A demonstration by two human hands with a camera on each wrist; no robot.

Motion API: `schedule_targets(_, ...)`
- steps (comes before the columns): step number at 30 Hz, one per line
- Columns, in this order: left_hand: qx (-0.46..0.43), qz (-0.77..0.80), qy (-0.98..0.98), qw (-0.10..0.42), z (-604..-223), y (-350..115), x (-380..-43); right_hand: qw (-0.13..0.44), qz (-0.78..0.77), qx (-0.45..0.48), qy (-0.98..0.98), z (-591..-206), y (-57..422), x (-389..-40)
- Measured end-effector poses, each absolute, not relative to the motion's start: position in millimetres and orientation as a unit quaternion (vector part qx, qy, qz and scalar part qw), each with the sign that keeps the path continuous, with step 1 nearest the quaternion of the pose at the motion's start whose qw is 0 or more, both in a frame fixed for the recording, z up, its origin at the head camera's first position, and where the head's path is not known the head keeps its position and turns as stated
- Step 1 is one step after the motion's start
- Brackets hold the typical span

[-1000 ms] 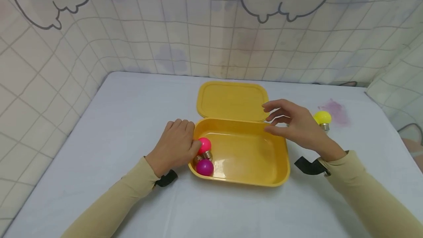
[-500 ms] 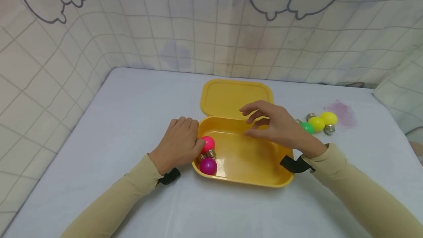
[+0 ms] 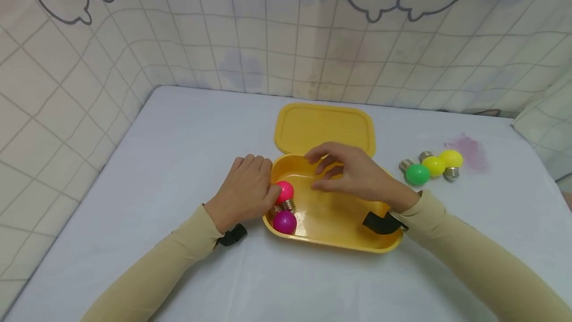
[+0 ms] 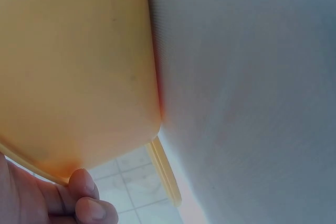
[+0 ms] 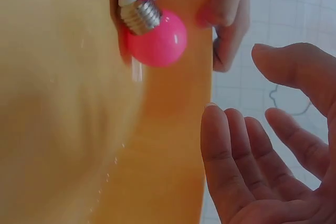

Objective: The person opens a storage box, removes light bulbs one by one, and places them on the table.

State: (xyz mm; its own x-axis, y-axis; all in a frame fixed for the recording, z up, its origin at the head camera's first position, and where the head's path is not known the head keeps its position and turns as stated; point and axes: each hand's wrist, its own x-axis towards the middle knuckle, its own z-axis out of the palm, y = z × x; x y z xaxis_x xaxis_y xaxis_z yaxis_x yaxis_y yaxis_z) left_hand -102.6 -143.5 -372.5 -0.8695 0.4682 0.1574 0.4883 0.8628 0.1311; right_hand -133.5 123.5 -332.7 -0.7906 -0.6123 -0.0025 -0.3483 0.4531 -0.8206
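A yellow plastic box [image 3: 330,212] stands uncovered on the table. My left hand [image 3: 247,190] grips its left rim, thumb inside, and the left wrist view shows curled fingertips [image 4: 84,182] against the outer side. Just inside that end lie a pink light bulb [image 3: 285,191] and a purple light bulb [image 3: 284,222], their metal screw bases close together. Over the box hovers my right hand [image 3: 353,173], fingers bent loosely and thumb apart. Nothing shows between its fingers in the right wrist view, where the pink bulb [image 5: 160,40] lies some way off.
Behind the box lies its flat yellow lid [image 3: 323,128]. To the right, a green bulb [image 3: 417,174], a yellow bulb [image 3: 433,166] and another yellow bulb [image 3: 451,159] lie close together near a pink stain [image 3: 471,150]. A patterned cloth [image 3: 250,39] hangs behind the table.
My right hand has moved left from the box's right end to over its middle, bringing the bulbs on the right into full view. My left hand keeps its grip on the rim.
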Motion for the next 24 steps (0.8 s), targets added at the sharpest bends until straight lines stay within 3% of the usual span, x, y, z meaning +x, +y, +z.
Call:
schedule_targets(11, -0.255, -0.089, -0.96, 0.078, -370.8, -144.6, -101.6, 0.188, -0.408, -0.278, 0.849, -346.0, 100.9, -134.1)
schedule_targets(24, -0.249, -0.081, -0.963, 0.062, -371.2, -143.2, -103.2, 0.222, -0.394, -0.264, 0.852, -352.2, 83.2, -131.6)
